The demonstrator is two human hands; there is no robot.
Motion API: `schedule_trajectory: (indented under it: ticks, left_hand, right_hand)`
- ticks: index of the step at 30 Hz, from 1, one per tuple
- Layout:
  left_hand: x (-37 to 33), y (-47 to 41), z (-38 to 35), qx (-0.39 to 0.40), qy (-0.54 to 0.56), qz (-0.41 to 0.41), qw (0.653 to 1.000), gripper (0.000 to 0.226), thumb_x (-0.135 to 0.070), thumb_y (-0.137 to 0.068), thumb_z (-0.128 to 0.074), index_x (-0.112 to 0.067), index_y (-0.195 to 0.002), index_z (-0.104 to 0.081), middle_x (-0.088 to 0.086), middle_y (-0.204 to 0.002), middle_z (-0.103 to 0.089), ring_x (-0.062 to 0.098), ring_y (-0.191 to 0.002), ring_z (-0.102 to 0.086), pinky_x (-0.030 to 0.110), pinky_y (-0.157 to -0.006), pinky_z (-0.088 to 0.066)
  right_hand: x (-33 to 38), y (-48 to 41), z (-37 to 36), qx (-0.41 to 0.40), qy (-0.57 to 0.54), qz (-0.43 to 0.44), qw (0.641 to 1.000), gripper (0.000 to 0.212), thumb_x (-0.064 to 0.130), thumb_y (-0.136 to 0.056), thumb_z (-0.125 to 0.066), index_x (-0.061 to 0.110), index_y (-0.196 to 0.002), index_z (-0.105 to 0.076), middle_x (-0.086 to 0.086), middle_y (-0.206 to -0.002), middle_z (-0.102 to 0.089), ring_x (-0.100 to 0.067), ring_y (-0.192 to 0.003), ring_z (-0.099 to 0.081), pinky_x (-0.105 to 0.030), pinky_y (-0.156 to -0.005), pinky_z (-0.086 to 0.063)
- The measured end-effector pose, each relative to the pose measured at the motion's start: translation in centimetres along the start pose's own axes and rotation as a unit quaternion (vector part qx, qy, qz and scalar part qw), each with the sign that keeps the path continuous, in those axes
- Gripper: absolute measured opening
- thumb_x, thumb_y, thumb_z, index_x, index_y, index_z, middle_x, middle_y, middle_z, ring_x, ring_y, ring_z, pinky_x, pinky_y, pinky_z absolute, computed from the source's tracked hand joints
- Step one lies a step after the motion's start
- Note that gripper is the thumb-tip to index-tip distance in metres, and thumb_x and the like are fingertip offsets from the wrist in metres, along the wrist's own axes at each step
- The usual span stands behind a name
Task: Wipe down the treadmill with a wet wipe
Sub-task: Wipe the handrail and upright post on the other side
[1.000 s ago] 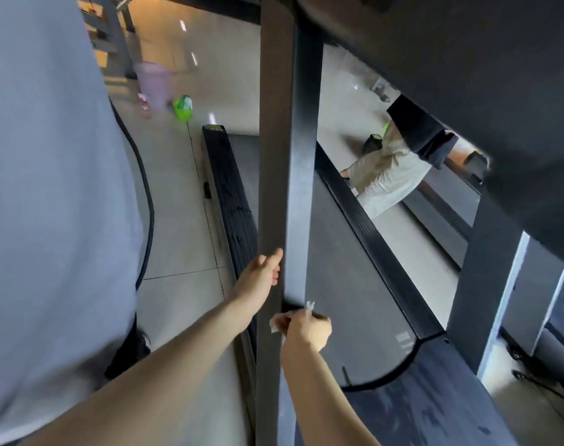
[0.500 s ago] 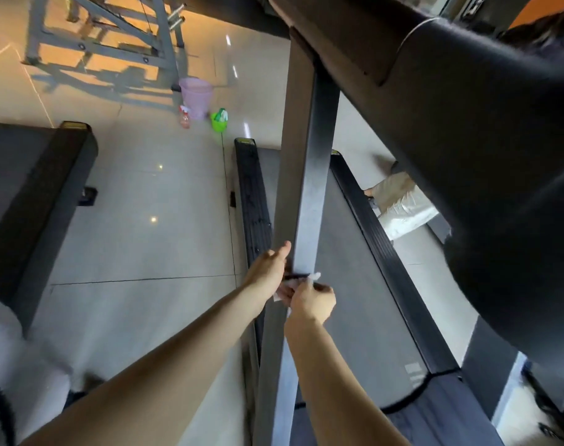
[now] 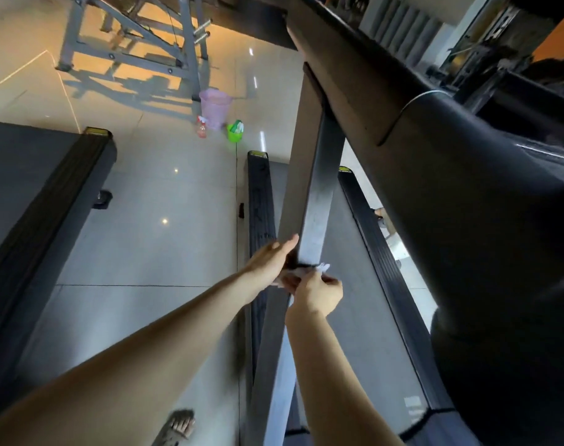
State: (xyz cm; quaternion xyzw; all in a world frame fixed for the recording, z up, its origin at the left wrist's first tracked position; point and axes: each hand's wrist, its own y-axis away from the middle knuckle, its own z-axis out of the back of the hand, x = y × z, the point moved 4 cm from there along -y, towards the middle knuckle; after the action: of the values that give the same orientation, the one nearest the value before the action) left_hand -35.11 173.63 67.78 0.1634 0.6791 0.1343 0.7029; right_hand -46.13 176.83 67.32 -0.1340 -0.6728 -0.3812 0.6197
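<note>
Treadmill (image 3: 364, 272) right below, filling the middle and right of the view, belt running away toward the far end. Upright post (image 3: 309, 201) rising at a slant through the centre, and that's the bit getting cleaned. Wet wipe (image 3: 322, 268) bunched against the post, small white corner poking out on the right face. Right hand (image 3: 317, 292) curled round it, fingers (image 3: 290, 281) pinching the wipe to the metal. Left hand (image 3: 269, 257) laid flat against the left face of the post, straight and relaxed, holding nothing, just steadying.

Looks like mid-wipe on the post, plenty of machine not yet touched: handrail (image 3: 467, 162), side rails, belt.

Stuff that could go sideways, guessing here:
- wipe so scrunched that only a small patch touches, so streaks or missed strips along the post
- loose corner snagging on an edge and tearing
- damp metal plus a flat palm, so an easy slip if leaning in
- sandalled foot (image 3: 177, 426) close to the base, easy to stub while shuffling round

Pink bin (image 3: 214, 107), spray bottle (image 3: 201, 127) and green tub (image 3: 235, 131) sitting well apart on the tiled floor (image 3: 139, 220), so a fresh wipe means a walk.
</note>
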Motion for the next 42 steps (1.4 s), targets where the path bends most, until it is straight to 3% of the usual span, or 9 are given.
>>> schedule_trajectory:
  ticks: [5,7,12,18,26,28,33,38,42]
  left_hand:
    - [-0.8,-1.0,0.6,0.088,-0.015,0.069,0.994,0.088,-0.084,-0.093,-0.026,-0.007,-0.103,-0.068,0.016,-0.101,-0.073,0.028,-0.096,-0.07,0.036,-0.087,-0.055]
    - [-1.8,-1.8,1.6,0.071,-0.012,0.07,0.995,0.087,-0.083,-0.093,-0.027,-0.01,-0.121,-0.063,0.017,-0.115,-0.072,0.029,-0.103,-0.07,0.036,-0.08,-0.057]
    - [-6.2,-5.2,2.9,0.028,-0.027,0.003,0.999,0.065,-0.066,-0.101,-0.038,-0.01,-0.099,-0.07,0.015,-0.096,-0.075,0.03,-0.09,-0.073,0.046,-0.094,-0.059]
    - [-7.8,-6.2,3.1,0.118,-0.091,0.038,0.988,0.075,-0.066,-0.101,-0.038,0.001,-0.104,-0.072,0.016,-0.092,-0.071,0.026,-0.082,-0.068,0.031,-0.071,-0.052]
    - [-11.5,-7.0,5.2,0.12,-0.122,-0.051,0.984,0.032,-0.035,-0.104,-0.055,-0.009,-0.09,-0.069,0.007,-0.082,-0.069,0.017,-0.073,-0.066,0.026,-0.067,-0.05]
    - [-12.1,-7.0,5.1,0.127,-0.12,-0.073,0.982,0.029,-0.029,-0.104,-0.056,-0.01,-0.086,-0.07,0.006,-0.078,-0.07,0.017,-0.071,-0.066,0.026,-0.066,-0.05]
    - [-15.3,-8.4,6.3,0.091,-0.187,-0.192,0.959,0.041,-0.011,-0.094,-0.06,-0.031,-0.059,-0.066,-0.014,-0.052,-0.054,0.007,-0.056,-0.049,0.026,-0.056,-0.035]
    - [-21.4,-11.6,8.3,0.135,-0.234,-0.316,0.91,0.02,-0.038,-0.086,-0.07,-0.031,-0.068,-0.064,-0.016,-0.057,-0.052,0.009,-0.061,-0.049,0.031,-0.065,-0.035]
    - [-24.6,-14.4,9.9,0.22,-0.272,-0.382,0.855,0.033,-0.031,-0.096,-0.07,-0.011,-0.071,-0.06,0.0,-0.061,-0.051,0.008,-0.059,-0.047,0.031,-0.063,-0.035]
  right_hand:
    - [7.4,0.2,-3.1,0.006,-0.006,0.138,0.99,0.02,0.037,-0.099,-0.06,0.022,-0.086,-0.055,-0.007,-0.081,-0.071,-0.023,-0.071,-0.072,-0.037,-0.07,-0.062]
    - [5.4,1.2,-2.1,-0.001,0.022,0.124,0.992,0.019,0.029,-0.101,-0.059,0.022,-0.085,-0.051,-0.007,-0.076,-0.07,-0.017,-0.064,-0.07,-0.031,-0.063,-0.06]
    - [3.2,2.3,-0.9,-0.038,0.008,0.03,0.999,0.014,0.021,-0.103,-0.051,0.013,-0.091,-0.049,-0.019,-0.066,-0.07,-0.039,-0.057,-0.069,-0.04,-0.057,-0.059]
    - [13.7,1.7,-6.3,-0.055,0.029,0.23,0.971,0.03,0.007,-0.094,-0.052,0.021,-0.068,-0.049,-0.007,-0.066,-0.063,-0.019,-0.063,-0.064,-0.034,-0.067,-0.056]
    - [6.8,2.4,-2.9,-0.064,0.115,0.074,0.989,0.012,0.028,-0.087,-0.051,0.021,-0.078,-0.047,-0.014,-0.065,-0.069,-0.035,-0.064,-0.069,-0.043,-0.063,-0.06]
    - [9.3,2.0,-4.7,-0.046,0.119,0.096,0.987,0.004,0.022,-0.07,-0.046,0.021,-0.072,-0.049,-0.017,-0.069,-0.069,-0.04,-0.07,-0.069,-0.05,-0.069,-0.061]
    - [14.9,1.7,-9.2,-0.002,0.094,0.256,0.962,0.03,0.045,-0.087,-0.045,0.02,-0.099,-0.057,-0.021,-0.102,-0.068,-0.041,-0.096,-0.066,-0.057,-0.087,-0.054]
    - [12.7,2.8,-6.7,-0.092,0.089,0.241,0.962,0.016,0.02,-0.097,-0.05,0.018,-0.083,-0.057,-0.017,-0.062,-0.061,-0.038,-0.055,-0.057,-0.048,-0.049,-0.05]
    - [13.1,2.0,-7.7,-0.185,0.131,0.247,0.942,0.023,0.033,-0.093,-0.049,0.022,-0.074,-0.055,-0.008,-0.055,-0.059,-0.035,-0.052,-0.057,-0.05,-0.052,-0.051]
